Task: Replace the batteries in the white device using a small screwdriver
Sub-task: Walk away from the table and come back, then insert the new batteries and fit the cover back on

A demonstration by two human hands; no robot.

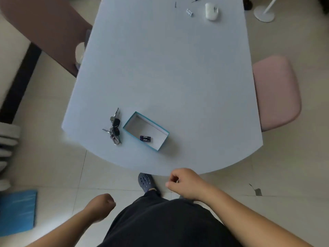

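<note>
The white device [211,11] lies at the far end of the light blue table [178,77]. Beside it are a small white-and-metal part [189,12], a thin dark screwdriver [195,0] and another small dark tool [175,4]. Near the front edge stands an open teal-rimmed box [161,130] holding two dark batteries [145,139]. My left hand [103,205] and my right hand [183,182] hang below the table's near edge, fingers loosely curled, with nothing seen in either. Both are far from the device.
A bunch of keys [114,129] lies left of the box. A pink chair [277,93] stands at the table's right side and a brown seat [48,27] at its left. A white lamp base [264,14] stands on the floor at far right, a blue folder [17,211] at lower left.
</note>
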